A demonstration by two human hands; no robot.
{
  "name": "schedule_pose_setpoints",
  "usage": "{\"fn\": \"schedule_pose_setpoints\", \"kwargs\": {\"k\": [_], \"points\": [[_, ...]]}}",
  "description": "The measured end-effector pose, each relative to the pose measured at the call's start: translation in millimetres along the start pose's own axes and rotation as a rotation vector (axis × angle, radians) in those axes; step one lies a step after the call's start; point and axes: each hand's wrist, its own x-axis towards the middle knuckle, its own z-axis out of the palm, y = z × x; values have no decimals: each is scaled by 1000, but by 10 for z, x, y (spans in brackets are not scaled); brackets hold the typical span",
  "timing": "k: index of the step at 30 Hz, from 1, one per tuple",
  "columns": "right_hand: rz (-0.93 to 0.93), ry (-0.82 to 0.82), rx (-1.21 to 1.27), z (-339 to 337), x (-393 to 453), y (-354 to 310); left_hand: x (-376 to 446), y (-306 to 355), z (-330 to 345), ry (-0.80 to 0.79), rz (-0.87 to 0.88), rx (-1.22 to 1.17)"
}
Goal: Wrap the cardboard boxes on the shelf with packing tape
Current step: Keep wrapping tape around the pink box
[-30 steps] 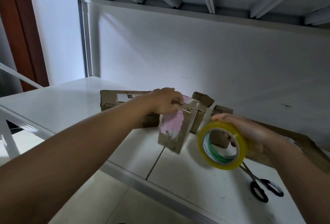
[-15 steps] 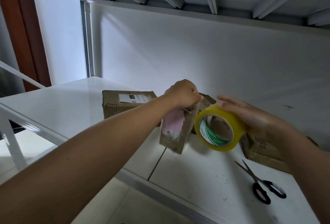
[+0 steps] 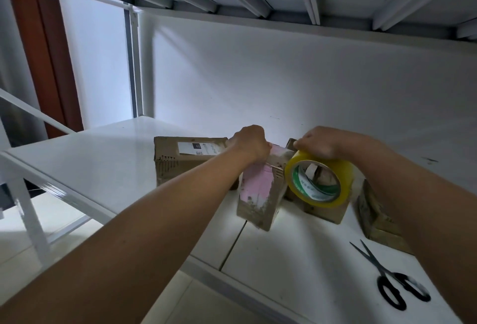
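A small cardboard box with a pink label (image 3: 258,194) stands upright on the white shelf (image 3: 103,158), tilted a little. My left hand (image 3: 250,142) grips its top edge with curled fingers. My right hand (image 3: 325,142) holds a yellow roll of packing tape (image 3: 318,179) from above, right beside the box's top right corner. The roll touches the box's right side. Any tape strip between roll and box is too faint to make out.
A larger cardboard box with a white label (image 3: 185,158) lies behind my left forearm. More cardboard boxes (image 3: 379,217) sit behind the roll and at the right. Black scissors (image 3: 392,285) lie open on the shelf at the front right. The upper shelf's ribs hang overhead.
My right hand has brought the tape roll up and left, from apart at the right to against the box's top corner. My left hand stays on the box top.
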Motion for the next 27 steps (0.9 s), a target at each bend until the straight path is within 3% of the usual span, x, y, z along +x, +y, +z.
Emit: {"fn": "schedule_pose_setpoints", "kwargs": {"k": [10,14,17,22,25,27], "points": [[30,-54,-101,-9,234,-48,21,-95,55,-60,-1,71],[13,-78,-72,33,228,-47,-160,5,99,160,173,524],[18,-104,-62,73,180,-22,-165,42,167,183,198,730],[-81,-106,-83,129,65,-8,-38,-12,72,123,49,684],[-92,-95,-8,156,77,10,-37,34,55,81,60,687],[-80,-97,40,181,108,18,-47,138,140,14,47,522]]}}
